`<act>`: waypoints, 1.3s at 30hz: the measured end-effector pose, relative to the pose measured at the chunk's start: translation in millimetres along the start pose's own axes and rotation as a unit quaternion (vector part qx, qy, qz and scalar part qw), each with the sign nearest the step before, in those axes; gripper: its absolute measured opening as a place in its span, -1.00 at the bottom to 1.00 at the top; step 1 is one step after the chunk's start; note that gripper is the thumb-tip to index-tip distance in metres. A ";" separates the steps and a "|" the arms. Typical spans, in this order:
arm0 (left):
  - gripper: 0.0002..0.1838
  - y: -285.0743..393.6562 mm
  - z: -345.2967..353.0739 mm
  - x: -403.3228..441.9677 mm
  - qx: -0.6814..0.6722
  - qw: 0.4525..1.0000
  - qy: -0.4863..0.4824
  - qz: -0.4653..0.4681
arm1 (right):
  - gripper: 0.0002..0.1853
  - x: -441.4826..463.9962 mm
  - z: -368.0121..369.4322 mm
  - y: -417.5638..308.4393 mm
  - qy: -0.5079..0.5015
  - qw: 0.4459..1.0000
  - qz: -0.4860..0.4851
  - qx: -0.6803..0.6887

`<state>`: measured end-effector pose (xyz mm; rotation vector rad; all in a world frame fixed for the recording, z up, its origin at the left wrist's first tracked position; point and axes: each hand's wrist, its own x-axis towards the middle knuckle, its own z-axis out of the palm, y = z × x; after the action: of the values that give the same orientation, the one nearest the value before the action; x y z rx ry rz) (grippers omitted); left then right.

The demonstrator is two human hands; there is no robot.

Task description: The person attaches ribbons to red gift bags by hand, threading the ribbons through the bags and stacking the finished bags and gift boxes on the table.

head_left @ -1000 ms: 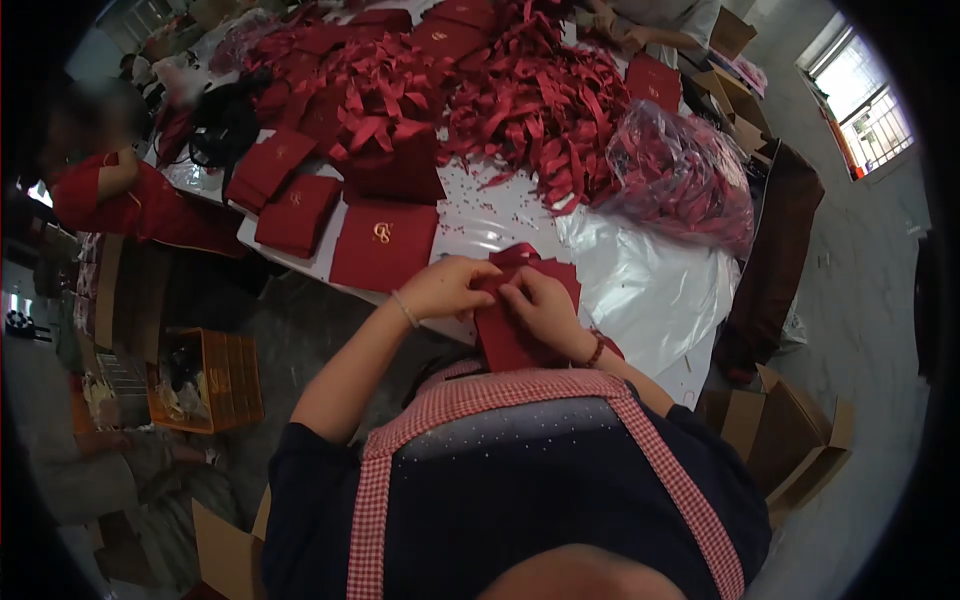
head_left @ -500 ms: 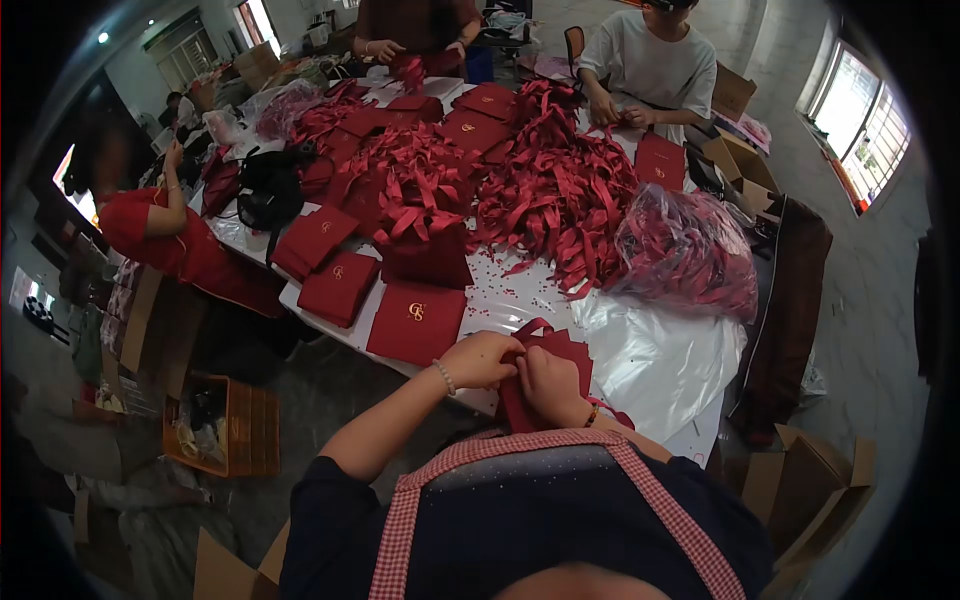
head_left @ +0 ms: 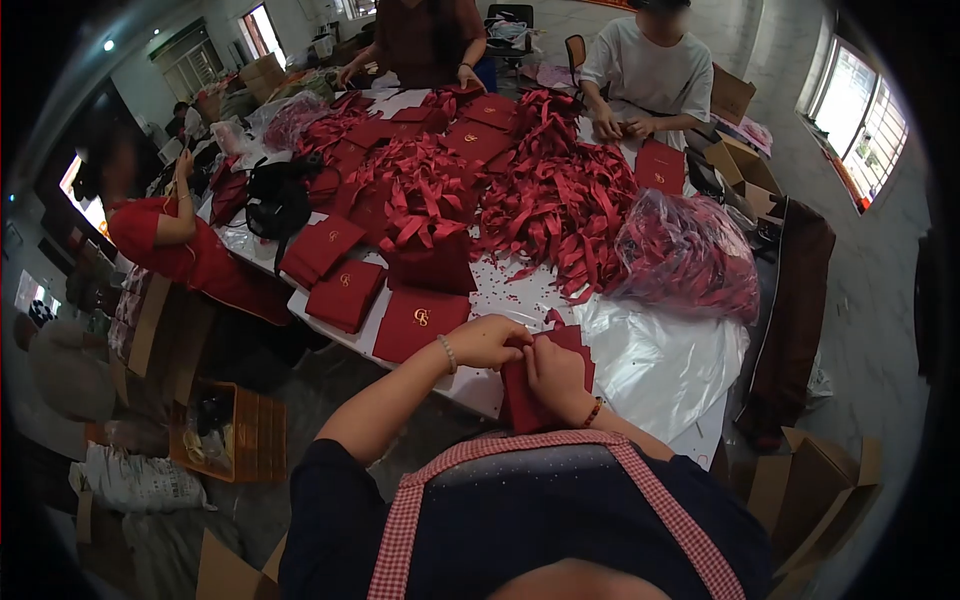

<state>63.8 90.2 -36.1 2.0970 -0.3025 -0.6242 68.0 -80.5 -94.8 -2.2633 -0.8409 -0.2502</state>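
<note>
At the near table edge, a dark red bag (head_left: pixel 517 402) lies under my hands. My left hand (head_left: pixel 487 343) is closed, its fingertips pinched at the bag's top edge, where a red ribbon (head_left: pixel 553 318) shows behind the knuckles. My right hand (head_left: pixel 558 376) is curled in a pinch against the bag, with its thumb and finger touching my left fingertips. The exact grip point is hidden by the fingers. Just left lies a flat red bag with a gold monogram (head_left: pixel 420 318). Another stack of red bags (head_left: pixel 345 295) sits beyond it.
A large heap of red ribbons (head_left: pixel 560 205) covers the table's middle, beside a clear plastic bag of ribbons (head_left: pixel 690 255). Plastic sheeting (head_left: pixel 655 350) lies to the right. Co-workers stand around the far and left sides. An orange crate (head_left: pixel 258 435) and cardboard boxes (head_left: pixel 805 495) stand on the floor.
My hands stay together and have shifted slightly; the ribbon loop above them shows less. The far co-worker's hands have parted and lowered to the table. The view has turned slightly.
</note>
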 end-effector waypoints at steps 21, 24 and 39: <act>-0.62 -29.3 6.3 -14.8 -0.139 0.989 -0.019 -0.039 | -0.83 -11.9 -13.8 -0.9 -0.106 0.967 0.125 0.198; -0.64 -27.1 7.3 -14.0 -0.157 0.987 -0.024 -0.022 | -0.82 -11.9 -11.8 -4.7 -0.082 0.983 0.061 0.154; -0.67 -6.0 28.2 -8.1 0.148 0.986 0.072 0.041 | -0.82 -19.2 4.6 -5.6 -0.005 0.999 -0.004 -0.042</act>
<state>41.7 77.3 -51.6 2.3856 -0.4185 -0.3938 49.5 -84.0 -102.8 -2.3409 -0.8591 -0.2838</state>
